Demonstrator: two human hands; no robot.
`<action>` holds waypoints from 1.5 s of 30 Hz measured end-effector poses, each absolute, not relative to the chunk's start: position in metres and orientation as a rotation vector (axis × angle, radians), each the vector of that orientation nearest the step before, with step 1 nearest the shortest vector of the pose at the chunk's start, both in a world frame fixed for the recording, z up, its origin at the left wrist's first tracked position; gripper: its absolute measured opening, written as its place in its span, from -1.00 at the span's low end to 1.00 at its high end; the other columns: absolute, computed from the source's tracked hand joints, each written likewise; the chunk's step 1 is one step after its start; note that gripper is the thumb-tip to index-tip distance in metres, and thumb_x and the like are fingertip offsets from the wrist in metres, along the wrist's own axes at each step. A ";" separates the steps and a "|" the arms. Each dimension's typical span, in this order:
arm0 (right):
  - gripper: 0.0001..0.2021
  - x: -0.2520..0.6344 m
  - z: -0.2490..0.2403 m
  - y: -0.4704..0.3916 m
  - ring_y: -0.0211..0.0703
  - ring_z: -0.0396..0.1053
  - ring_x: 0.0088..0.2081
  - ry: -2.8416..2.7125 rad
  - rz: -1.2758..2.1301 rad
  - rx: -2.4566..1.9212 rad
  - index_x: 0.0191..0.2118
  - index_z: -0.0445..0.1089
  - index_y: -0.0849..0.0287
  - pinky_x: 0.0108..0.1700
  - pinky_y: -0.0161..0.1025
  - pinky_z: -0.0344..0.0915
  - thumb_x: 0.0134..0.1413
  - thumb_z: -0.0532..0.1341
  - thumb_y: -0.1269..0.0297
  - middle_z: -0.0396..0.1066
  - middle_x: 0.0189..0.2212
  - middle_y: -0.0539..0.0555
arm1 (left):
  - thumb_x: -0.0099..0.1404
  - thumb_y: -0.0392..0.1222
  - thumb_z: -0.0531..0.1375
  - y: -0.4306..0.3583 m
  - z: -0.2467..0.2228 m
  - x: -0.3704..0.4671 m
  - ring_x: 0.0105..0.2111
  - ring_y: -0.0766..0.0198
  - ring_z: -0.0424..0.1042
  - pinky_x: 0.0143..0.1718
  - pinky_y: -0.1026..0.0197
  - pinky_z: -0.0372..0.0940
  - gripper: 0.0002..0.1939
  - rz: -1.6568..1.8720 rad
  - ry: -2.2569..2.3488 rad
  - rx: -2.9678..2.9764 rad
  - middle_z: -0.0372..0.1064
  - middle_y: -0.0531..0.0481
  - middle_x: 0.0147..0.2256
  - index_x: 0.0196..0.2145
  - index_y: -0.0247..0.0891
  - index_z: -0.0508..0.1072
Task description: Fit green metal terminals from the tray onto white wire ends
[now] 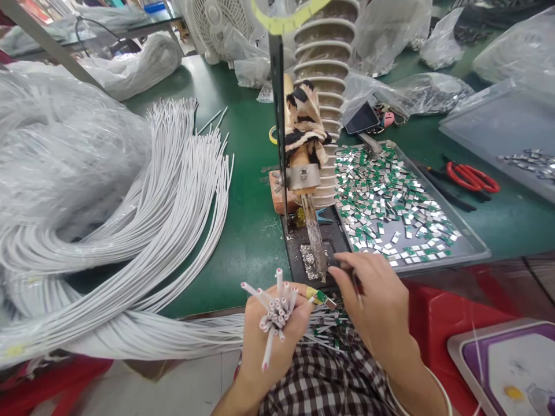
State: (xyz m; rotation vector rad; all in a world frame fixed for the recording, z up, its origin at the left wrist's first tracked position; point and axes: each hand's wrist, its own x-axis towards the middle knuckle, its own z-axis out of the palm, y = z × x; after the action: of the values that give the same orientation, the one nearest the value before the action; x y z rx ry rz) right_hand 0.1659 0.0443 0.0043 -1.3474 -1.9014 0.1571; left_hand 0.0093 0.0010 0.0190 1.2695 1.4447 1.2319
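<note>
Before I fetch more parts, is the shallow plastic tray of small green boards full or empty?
Partly filled: green boards cover much of the shallow plastic tray, leaving bare floor near its front right corner.

On the table [251, 254], cables [191, 190] lie left of the soldering iron [313, 231], a tray [480, 253] of connectors [390, 196] right.

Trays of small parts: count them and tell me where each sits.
2. The nearer tray, with green-and-silver connectors, lies just beyond the right hand; the other tray, with silvery pieces, is at the far right. More may be hidden behind the plastic bags.
</note>
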 end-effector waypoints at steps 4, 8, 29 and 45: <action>-0.73 0.158 0.006 0.054 -0.06 0.35 -0.42 -2.092 -0.015 -1.319 -0.43 0.45 0.29 -0.36 -0.12 0.21 0.27 0.10 0.40 0.45 -0.52 0.14 | 0.19 -0.39 0.21 -0.010 0.021 0.009 -0.38 0.25 0.50 -0.28 0.27 0.33 -0.79 1.309 1.440 1.170 0.55 0.05 -0.45 -0.57 -0.22 0.49; -0.71 0.159 0.017 0.047 -0.28 0.30 -0.50 -1.789 0.757 -1.216 -0.46 0.44 0.22 -0.41 -0.32 0.23 0.28 0.12 0.32 0.39 -0.58 0.00 | 0.20 -0.30 0.26 -0.016 0.020 0.010 -0.44 0.27 0.48 -0.36 0.29 0.33 -0.81 1.377 1.403 1.140 0.55 0.03 -0.46 -0.56 -0.22 0.51; -0.82 0.169 0.027 0.024 -0.35 0.23 -0.56 -1.535 1.008 -1.190 -0.48 0.42 0.16 -0.52 -0.38 0.19 0.15 0.26 0.32 0.31 -0.61 -0.07 | 0.23 -0.19 0.27 -0.016 0.013 0.007 -0.46 0.21 0.49 -0.38 0.22 0.40 -0.75 1.347 1.452 1.207 0.53 -0.06 -0.47 -0.59 -0.24 0.48; -0.89 0.159 0.000 0.053 -0.15 0.30 -0.49 -2.072 -0.225 -1.259 -0.36 0.42 0.21 -0.46 -0.21 0.22 0.19 0.19 0.43 0.38 -0.58 0.04 | 0.17 -0.34 0.22 0.000 0.026 0.005 -0.38 0.18 0.51 -0.31 0.20 0.38 -0.81 1.329 1.482 1.174 0.53 -0.01 -0.47 -0.59 -0.23 0.47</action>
State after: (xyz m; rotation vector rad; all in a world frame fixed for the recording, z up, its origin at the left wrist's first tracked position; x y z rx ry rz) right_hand 0.1586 0.0525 -0.0004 -1.2595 -2.0716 -0.2254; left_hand 0.0051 -0.0001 0.0258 1.1741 1.4817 1.3293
